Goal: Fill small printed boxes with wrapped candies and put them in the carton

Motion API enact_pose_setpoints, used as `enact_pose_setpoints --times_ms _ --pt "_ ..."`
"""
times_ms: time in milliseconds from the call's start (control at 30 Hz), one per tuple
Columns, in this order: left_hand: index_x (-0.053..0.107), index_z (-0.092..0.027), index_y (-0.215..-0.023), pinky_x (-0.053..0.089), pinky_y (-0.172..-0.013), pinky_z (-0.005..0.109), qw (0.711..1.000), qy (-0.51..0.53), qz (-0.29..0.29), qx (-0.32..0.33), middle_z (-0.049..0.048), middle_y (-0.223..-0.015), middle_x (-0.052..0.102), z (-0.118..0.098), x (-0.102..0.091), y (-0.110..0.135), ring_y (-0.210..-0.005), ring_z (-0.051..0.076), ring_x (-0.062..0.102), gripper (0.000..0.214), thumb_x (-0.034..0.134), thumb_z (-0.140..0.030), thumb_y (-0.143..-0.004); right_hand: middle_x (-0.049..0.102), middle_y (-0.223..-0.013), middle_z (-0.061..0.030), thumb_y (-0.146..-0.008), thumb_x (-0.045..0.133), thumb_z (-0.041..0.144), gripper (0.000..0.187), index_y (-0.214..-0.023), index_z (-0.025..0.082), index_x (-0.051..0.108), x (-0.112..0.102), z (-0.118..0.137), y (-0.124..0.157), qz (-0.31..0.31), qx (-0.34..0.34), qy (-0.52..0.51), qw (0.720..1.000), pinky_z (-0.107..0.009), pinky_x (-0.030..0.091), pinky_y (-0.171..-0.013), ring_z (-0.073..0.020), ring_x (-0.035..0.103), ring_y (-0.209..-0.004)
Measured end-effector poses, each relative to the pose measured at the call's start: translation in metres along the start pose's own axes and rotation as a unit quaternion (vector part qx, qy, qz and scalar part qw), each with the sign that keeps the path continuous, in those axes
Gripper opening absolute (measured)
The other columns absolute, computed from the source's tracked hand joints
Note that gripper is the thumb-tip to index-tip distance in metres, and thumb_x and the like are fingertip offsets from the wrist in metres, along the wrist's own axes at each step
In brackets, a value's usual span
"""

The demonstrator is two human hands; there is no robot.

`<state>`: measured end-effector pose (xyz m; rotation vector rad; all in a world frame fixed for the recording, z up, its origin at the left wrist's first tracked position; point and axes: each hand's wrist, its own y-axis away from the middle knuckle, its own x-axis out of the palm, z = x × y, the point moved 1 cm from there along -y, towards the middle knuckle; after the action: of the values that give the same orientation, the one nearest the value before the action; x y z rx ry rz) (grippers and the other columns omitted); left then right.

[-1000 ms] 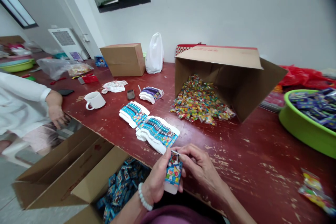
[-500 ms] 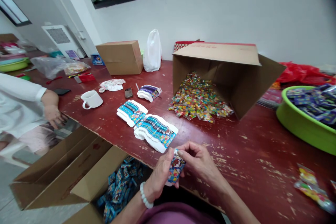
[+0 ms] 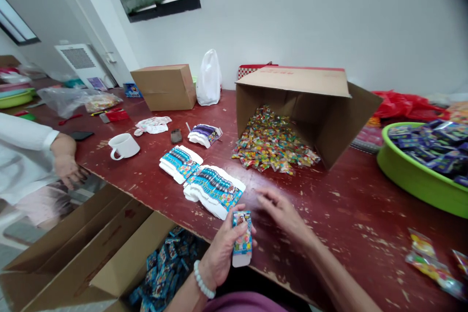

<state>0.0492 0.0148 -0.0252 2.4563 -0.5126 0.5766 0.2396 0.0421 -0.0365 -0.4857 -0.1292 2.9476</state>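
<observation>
My left hand (image 3: 221,248) is wrapped round a small blue printed candy box (image 3: 243,240), held upright at the table's front edge with a white flap sticking out at its lower end. My right hand (image 3: 280,209) is apart from it, over the table just to the right, fingers loosely spread and nothing visible in them. Beyond the hands lie two fanned stacks of flat blue cartons, a nearer stack (image 3: 215,187) and a farther one (image 3: 180,162). A heap of small wrapped candies (image 3: 270,144) spills from a cardboard box (image 3: 331,131) on its side.
Below the table edge, an open carton (image 3: 135,248) holds many filled blue boxes (image 3: 166,265). At right stands a green basin (image 3: 409,180) of purple packets; candy bags (image 3: 435,268) lie nearer. A white mug (image 3: 124,146) and another person's hand (image 3: 68,168) are at left.
My right hand has let go of the candy box's top and moved away to the right, its fingers opening. My left hand keeps the box, now turned more upright with its printed face showing.
</observation>
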Motion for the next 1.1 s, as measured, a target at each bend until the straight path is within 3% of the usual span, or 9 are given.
enact_pose_setpoints --times_ms 67,167,367,467,633,700,767,933,1100 --pt "0.053 -0.022 -0.123 0.050 -0.069 0.026 1.000 -0.016 -0.005 0.004 0.0058 -0.098 0.068 0.001 -0.004 0.000 -0.078 0.015 0.062 0.053 0.074 -0.034 -0.076 0.061 -0.123 -0.0100 -0.082 0.061 0.039 0.037 -0.114 0.022 0.068 -0.027 -0.019 -0.033 -0.087 0.010 0.080 0.993 -0.044 0.039 -0.100 -0.0304 0.052 -0.116" --pt "0.059 -0.018 -0.110 0.049 -0.070 0.027 0.998 -0.056 -0.014 0.004 0.0068 -0.102 0.068 0.003 -0.008 -0.001 -0.081 0.016 0.060 0.052 0.082 -0.028 -0.065 0.053 -0.132 -0.0168 -0.078 0.061 0.033 0.052 -0.128 0.019 0.060 -0.053 -0.043 -0.074 -0.171 0.049 0.144 0.973 -0.054 0.028 -0.105 -0.0384 0.041 -0.125" --pt "0.059 -0.021 -0.114 0.047 -0.066 0.024 0.987 -0.123 -0.066 0.077 -0.0025 -0.080 0.062 -0.004 -0.021 -0.002 -0.070 0.013 0.056 0.063 0.086 -0.023 -0.057 0.068 -0.103 -0.0157 -0.076 0.061 0.032 0.051 -0.124 0.015 0.062 -0.054 -0.064 -0.087 -0.210 0.099 0.154 0.960 -0.048 0.038 -0.092 -0.0353 0.053 -0.104" --pt "0.061 -0.018 -0.115 0.048 -0.066 0.023 0.986 -0.134 -0.071 0.068 -0.0022 -0.078 0.063 -0.012 -0.028 -0.004 -0.068 0.012 0.058 0.061 0.085 -0.027 -0.060 0.069 -0.093 -0.0099 -0.079 0.059 0.041 0.044 -0.114 0.016 0.067 -0.054 -0.060 -0.065 -0.175 0.092 0.111 0.974 -0.041 0.043 -0.084 -0.0288 0.058 -0.090" --pt "0.057 -0.018 -0.107 0.048 -0.049 0.021 0.982 -0.114 -0.118 0.093 -0.0011 -0.077 0.065 -0.021 -0.025 -0.013 -0.059 0.013 0.061 0.050 0.081 -0.034 -0.066 0.065 -0.071 0.0000 -0.088 0.052 0.051 0.041 -0.106 0.019 0.071 -0.042 -0.024 -0.001 -0.021 0.062 0.005 0.998 -0.026 0.044 -0.059 -0.0170 0.057 -0.063" --pt "0.052 -0.019 -0.103 0.051 -0.048 0.024 0.985 -0.076 -0.119 0.100 -0.0006 -0.080 0.066 -0.022 -0.020 -0.015 -0.061 0.014 0.063 0.048 0.081 -0.032 -0.067 0.066 -0.073 -0.0003 -0.091 0.053 0.045 0.035 -0.109 0.022 0.071 -0.031 -0.004 0.023 0.076 0.044 -0.052 0.995 -0.026 0.044 -0.060 -0.0169 0.058 -0.065" --pt "0.049 -0.020 -0.099 0.054 -0.051 0.027 0.988 -0.041 -0.109 0.099 -0.0006 -0.081 0.065 -0.021 -0.015 -0.014 -0.063 0.015 0.064 0.046 0.082 -0.028 -0.067 0.069 -0.085 -0.0025 -0.091 0.055 0.036 0.024 -0.101 0.024 0.074 -0.022 0.013 0.038 0.121 -0.002 -0.030 0.992 -0.029 0.046 -0.072 -0.0197 0.061 -0.078" --pt "0.045 -0.021 -0.094 0.056 -0.062 0.030 0.990 0.004 -0.098 0.100 0.0000 -0.084 0.066 -0.021 -0.014 -0.003 -0.073 0.017 0.067 0.044 0.080 -0.022 -0.070 0.070 -0.081 -0.0015 -0.087 0.059 0.027 0.012 -0.089 0.022 0.070 -0.016 0.028 0.043 0.104 -0.016 -0.002 0.994 -0.028 0.045 -0.068 -0.0199 0.060 -0.073" --pt "0.045 -0.021 -0.096 0.054 -0.072 0.030 0.989 0.019 -0.086 0.121 0.0003 -0.087 0.067 -0.021 -0.010 0.006 -0.077 0.016 0.066 0.043 0.080 -0.021 -0.071 0.072 -0.079 -0.0004 -0.088 0.056 0.025 0.016 -0.090 0.024 0.073 -0.023 0.033 0.036 0.135 -0.040 0.041 0.989 -0.028 0.045 -0.066 -0.0200 0.062 -0.070"
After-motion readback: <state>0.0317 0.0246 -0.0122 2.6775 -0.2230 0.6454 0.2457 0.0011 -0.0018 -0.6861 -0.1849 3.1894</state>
